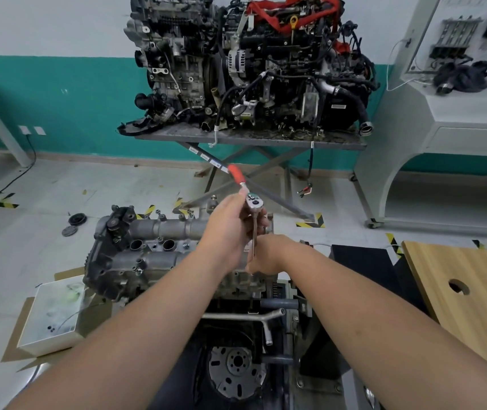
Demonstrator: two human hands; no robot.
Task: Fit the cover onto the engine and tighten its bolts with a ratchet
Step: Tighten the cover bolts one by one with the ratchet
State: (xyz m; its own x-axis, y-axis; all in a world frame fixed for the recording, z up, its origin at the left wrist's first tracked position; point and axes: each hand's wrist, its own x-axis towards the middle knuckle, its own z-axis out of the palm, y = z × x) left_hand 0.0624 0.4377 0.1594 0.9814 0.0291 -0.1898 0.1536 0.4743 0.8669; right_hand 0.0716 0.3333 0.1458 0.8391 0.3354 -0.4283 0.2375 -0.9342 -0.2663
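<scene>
A white wall (59, 22) with a teal band (74, 108) meets pale floor tiles (88, 179).

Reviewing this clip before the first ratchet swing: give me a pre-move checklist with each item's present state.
1. Left hand holds the ratchet at its head: ok.
2. Right hand steadies the extension bar low down: ok.
3. Extension bar stands roughly upright: ok.
4. Socket seated on a bolt: cannot tell, the right hand hides it.
5. Cover sits on the engine: ok, seating cannot tell.
6. Red handle free to swing: ok.
</scene>
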